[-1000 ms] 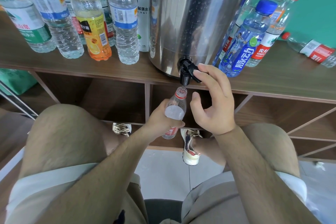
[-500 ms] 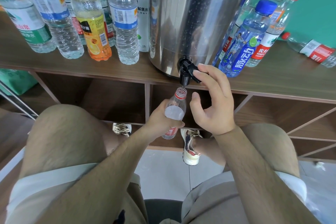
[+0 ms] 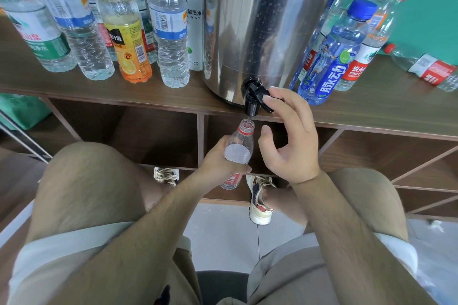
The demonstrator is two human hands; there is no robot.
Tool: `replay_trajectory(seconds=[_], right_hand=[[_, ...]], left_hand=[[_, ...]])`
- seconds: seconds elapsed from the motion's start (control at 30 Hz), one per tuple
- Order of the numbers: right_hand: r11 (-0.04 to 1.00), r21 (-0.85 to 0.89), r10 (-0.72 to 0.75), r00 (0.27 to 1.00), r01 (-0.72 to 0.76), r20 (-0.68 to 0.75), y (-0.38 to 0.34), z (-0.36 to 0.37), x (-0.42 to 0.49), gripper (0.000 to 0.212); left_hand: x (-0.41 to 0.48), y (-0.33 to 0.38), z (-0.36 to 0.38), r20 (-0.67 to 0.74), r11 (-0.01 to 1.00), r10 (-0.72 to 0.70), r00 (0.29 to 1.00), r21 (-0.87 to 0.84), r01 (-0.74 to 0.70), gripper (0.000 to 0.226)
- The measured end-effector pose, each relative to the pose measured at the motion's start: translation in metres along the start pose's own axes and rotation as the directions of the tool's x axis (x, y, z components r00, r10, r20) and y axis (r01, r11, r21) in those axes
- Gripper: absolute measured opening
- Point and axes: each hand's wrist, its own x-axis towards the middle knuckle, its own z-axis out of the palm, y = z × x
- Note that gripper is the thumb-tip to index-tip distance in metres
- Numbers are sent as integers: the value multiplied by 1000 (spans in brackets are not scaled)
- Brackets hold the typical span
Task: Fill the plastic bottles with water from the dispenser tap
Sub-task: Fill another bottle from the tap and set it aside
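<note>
A long brown wooden bench (image 3: pixel 371 111) carries a tall stainless-steel cylinder dispenser (image 3: pixel 267 20), its wall beaded with droplets. Left of it, five capped plastic bottles stand in front, all filled with clear water. One of them is a yellow-capped, orange-labelled bottle (image 3: pixel 126 32). More stand behind, too crowded to count. To the right at least four stand upright: one blue-capped bottle (image 3: pixel 332 57), two red-capped and one black-capped. A fifth, red-capped bottle (image 3: pixel 426 67) lies on its side.

The right hand (image 3: pixel 290 136) presses its fingertips on the lever of the black plastic tap (image 3: pixel 251 101), thumb apart and gripping nothing. The left hand (image 3: pixel 218 163) grasps a small, clear, red-labelled, uncapped bottle (image 3: pixel 239 153), mouth just under the spout. A thin stream runs into it.
</note>
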Motion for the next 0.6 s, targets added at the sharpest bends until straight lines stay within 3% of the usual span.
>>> replay_trajectory(seconds=[0.6], right_hand=[[1000,21,-3,1000,3,11,-1,-1,0,49]], left_hand=[[0,0,-1,3,1000,11,1000,-11,-11,86]])
